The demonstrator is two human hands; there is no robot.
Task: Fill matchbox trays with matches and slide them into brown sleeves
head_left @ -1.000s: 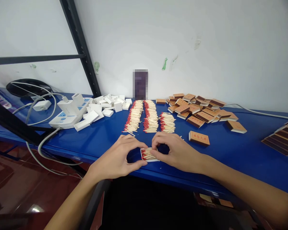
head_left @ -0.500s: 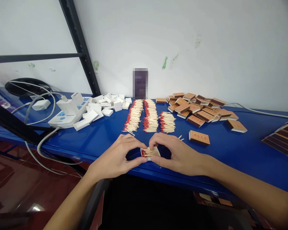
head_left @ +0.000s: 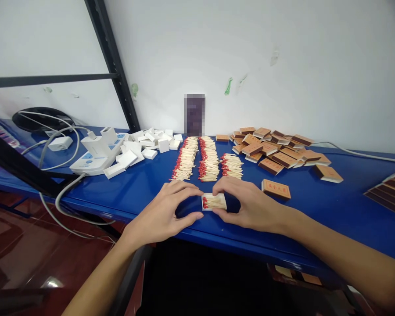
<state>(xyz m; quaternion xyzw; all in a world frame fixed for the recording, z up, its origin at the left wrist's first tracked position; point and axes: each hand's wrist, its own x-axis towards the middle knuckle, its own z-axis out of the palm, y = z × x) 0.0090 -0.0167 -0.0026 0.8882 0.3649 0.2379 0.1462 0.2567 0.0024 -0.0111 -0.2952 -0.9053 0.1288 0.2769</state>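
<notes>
Your right hand (head_left: 250, 204) holds the little white tray (head_left: 207, 209), its thumb on the near side and a finger on the far side, maybe so the tray can't slide. Your left hand (head_left: 166, 213) is wide, with finger and thumb just beside the tray's left corners; I can't tell if they touch it. The tray lies flat on the blue table (head_left: 316, 210), right in front of you, with matches (head_left: 213, 202) inside, red tips to the left. The three match rows (head_left: 208, 162) behind it have their red tips left too, perhaps so they all match. White trays (head_left: 130, 158) sit left and orange boxes (head_left: 285, 159) right, likely to keep the two kinds apart.
</notes>
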